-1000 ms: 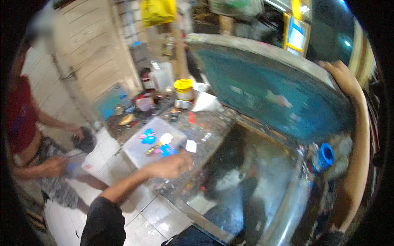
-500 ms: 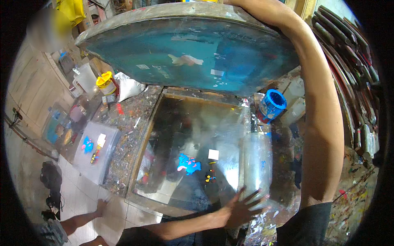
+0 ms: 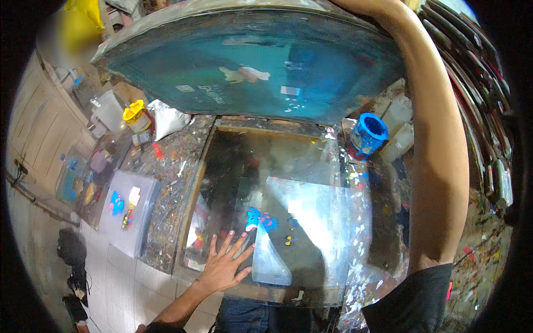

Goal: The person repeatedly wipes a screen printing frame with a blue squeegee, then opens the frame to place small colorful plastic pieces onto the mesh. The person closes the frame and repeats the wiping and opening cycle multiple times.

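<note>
My left hand (image 3: 225,261) is open, fingers spread, at the lower left of a framed glass bed (image 3: 233,150), beside a clear sheet (image 3: 327,233) lying over it. Near my fingertips is a blue-and-pink cartoon shape (image 3: 261,221), with small yellow-and-black marks (image 3: 288,240) to its right. My right arm (image 3: 430,144) reaches up the right side to the top edge of a raised teal screen frame (image 3: 233,89); my right hand (image 3: 344,4) is mostly cut off by the image edge, its fingers hidden.
At left, a stack of clear sheets (image 3: 125,236) with printed shapes, a yellow tub (image 3: 136,116) and a white bag (image 3: 169,119) sit on the stained bench (image 3: 166,211). A blue paint pot (image 3: 366,136), plastic jugs (image 3: 400,111) and stacked long bars (image 3: 466,77) are at right.
My left hand has moved left from the bed's right side to its lower left. The clear sheet from the right now lies across the glass. The other person's legs have left view.
</note>
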A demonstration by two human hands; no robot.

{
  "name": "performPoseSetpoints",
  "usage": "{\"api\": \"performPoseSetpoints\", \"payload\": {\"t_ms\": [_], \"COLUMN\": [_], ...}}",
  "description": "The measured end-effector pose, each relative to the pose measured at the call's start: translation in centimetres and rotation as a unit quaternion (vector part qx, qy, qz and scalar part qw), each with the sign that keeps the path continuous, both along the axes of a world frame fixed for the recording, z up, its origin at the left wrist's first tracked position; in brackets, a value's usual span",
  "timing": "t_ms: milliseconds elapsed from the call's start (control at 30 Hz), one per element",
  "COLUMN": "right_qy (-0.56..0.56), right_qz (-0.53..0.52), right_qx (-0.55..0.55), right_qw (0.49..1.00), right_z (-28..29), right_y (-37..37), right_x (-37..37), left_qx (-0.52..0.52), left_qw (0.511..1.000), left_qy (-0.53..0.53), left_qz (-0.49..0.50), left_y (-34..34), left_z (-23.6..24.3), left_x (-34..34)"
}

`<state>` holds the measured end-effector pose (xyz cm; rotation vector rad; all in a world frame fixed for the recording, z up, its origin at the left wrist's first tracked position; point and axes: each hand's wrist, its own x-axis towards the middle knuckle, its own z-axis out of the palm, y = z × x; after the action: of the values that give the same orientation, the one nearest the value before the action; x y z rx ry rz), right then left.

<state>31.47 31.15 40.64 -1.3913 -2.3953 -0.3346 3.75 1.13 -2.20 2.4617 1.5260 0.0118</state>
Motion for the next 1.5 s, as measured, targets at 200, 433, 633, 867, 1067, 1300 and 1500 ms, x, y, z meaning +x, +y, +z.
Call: {"api": "performPoseSetpoints", "payload": {"t_ms": [200,433,633,867,1067,1300,1500], "right_qy": [0.056,-0.046,-0.022,0.053,0.07,0.073,0.065], "right_qz": [-0.008,-0.001,-0.016,-0.046,-0.028,-0.06,-0.08], "right_qx": [-0.054,-0.007,-0.009,-0.057,-0.062,-0.046,-0.034], "right_qw": [0.997,0.999,1.0,0.996,0.995,0.994,0.994], "right_z": [0.2,0.3,0.3,0.3,0.3,-0.2,-0.1], "right_y": [-0.9,-0.3,0.3,-0.9,-1.5,-0.6,-0.7], "right_x": [0.5,-0.1,0.1,-0.4,-0.1,-0.3,-0.3], "left_qx": [-0.008,0.02,-0.009,0.001,0.002,0.009,0.02], "left_qw": [1.0,1.0,1.0,1.0,1.0,1.0,0.999], "left_qy": [-0.009,0.003,0.01,-0.004,0.001,0.0,-0.024], "left_qz": [-0.012,-0.012,-0.007,-0.009,-0.008,-0.004,-0.01], "left_y": [0.9,0.7,0.9,0.6,0.7,0.4,0.2], "left_z": [0.1,-0.7,-0.4,-0.8,-0.6,-0.9,-0.8], "left_x": [0.6,0.3,0.4,0.3,0.3,0.7,0.0]}}
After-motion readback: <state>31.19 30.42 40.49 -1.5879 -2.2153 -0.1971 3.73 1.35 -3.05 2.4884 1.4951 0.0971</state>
